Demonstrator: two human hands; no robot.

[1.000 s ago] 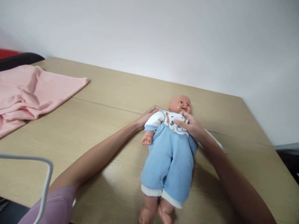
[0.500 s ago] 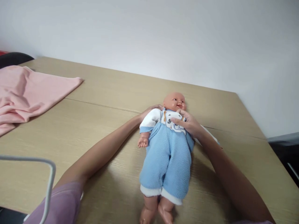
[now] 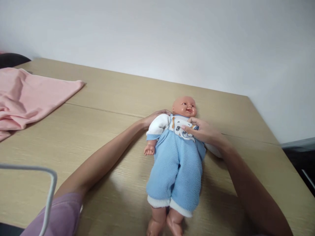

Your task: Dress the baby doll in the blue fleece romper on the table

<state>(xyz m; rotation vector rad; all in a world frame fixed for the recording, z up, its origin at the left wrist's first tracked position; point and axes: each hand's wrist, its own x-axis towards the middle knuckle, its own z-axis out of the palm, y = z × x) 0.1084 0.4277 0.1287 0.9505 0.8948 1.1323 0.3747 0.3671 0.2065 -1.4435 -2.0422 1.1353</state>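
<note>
A baby doll (image 3: pixel 177 157) lies on its back on the wooden table (image 3: pixel 103 98), head toward the wall, feet toward me. It wears a blue fleece romper with a white bib that has an elephant print. My left hand (image 3: pixel 154 117) is tucked behind the doll's shoulder by the white sleeve, fingers curled around it. My right hand (image 3: pixel 203 132) rests on the doll's chest at the bib's edge, with fingers pinching the fabric near the collar.
A pink cloth (image 3: pixel 29 96) lies crumpled at the table's far left. A dark chair back (image 3: pixel 11 59) shows behind it. A white wire frame (image 3: pixel 46 190) juts in at the lower left. A pale wall runs behind the table.
The view has drifted right, so the doll and pink cloth sit slightly further left. My right hand has shifted a little outward along the bib. The left hand stays at the shoulder.
</note>
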